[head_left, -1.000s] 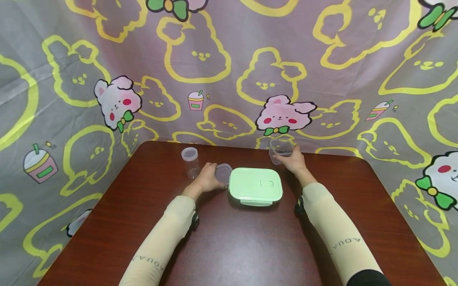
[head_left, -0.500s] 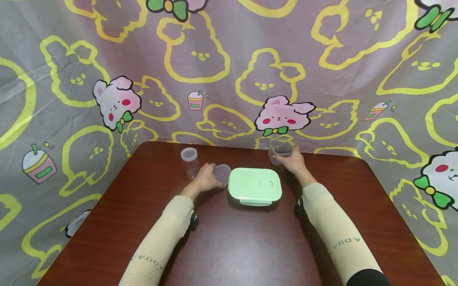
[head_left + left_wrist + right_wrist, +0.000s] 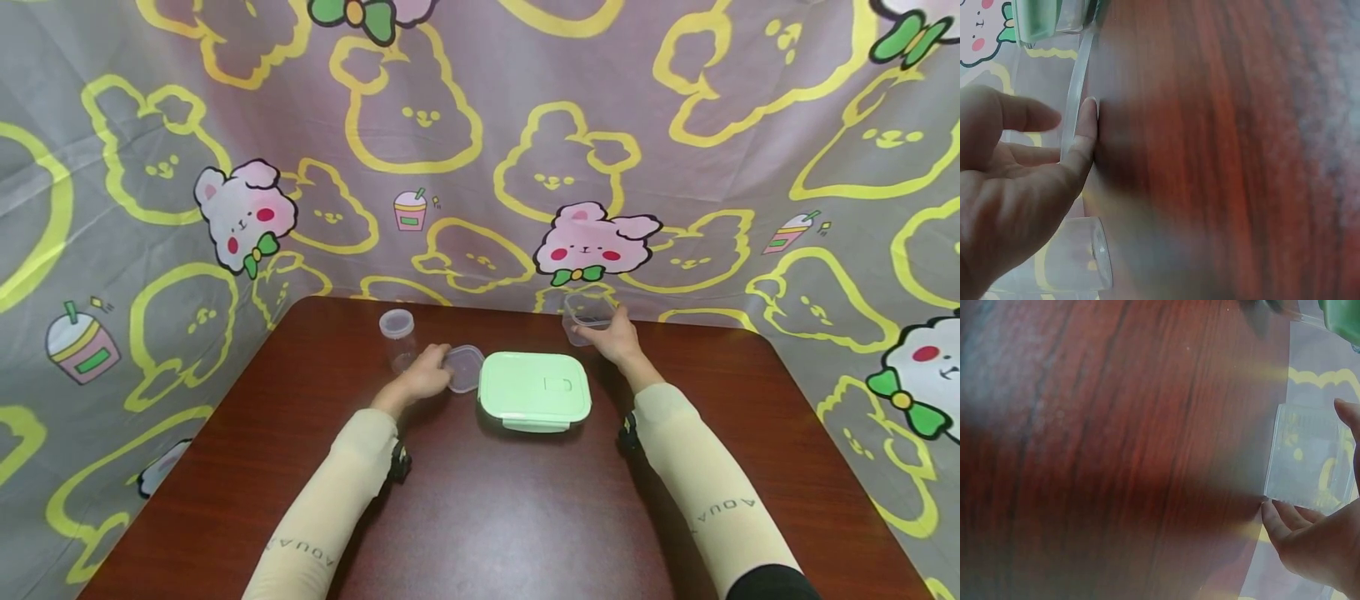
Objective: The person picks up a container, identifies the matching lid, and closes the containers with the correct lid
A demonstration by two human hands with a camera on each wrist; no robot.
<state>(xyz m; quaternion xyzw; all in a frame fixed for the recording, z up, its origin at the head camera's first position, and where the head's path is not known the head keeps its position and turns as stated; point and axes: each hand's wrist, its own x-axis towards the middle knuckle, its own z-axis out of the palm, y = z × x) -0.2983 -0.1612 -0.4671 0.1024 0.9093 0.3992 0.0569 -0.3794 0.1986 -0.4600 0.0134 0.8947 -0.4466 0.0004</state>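
At the left edge of a flat clear plastic lid (image 3: 465, 369) is my left hand (image 3: 423, 375). In the left wrist view that hand (image 3: 1016, 181) has its digits on either side of the lid's thin rim (image 3: 1075, 87), one fingertip low by the table, and the lid's near end is tilted up. At the back right, my right hand (image 3: 617, 337) grips a clear square plastic container (image 3: 581, 321), open at the top. In the right wrist view the fingers (image 3: 1275, 522) hold the container's side (image 3: 1304, 456), thumb on the other side.
A mint-green lunch box (image 3: 535, 387) with side clips stands between the hands. Left of the left hand is a clear jar (image 3: 400, 337) with a whitish lid. A patterned cloth (image 3: 465, 150) hangs behind the brown table (image 3: 510, 517).
My left hand has shifted slightly left, from spanning the lid's near side to its left edge, and more of the lid shows. The right hand and container stay in place.
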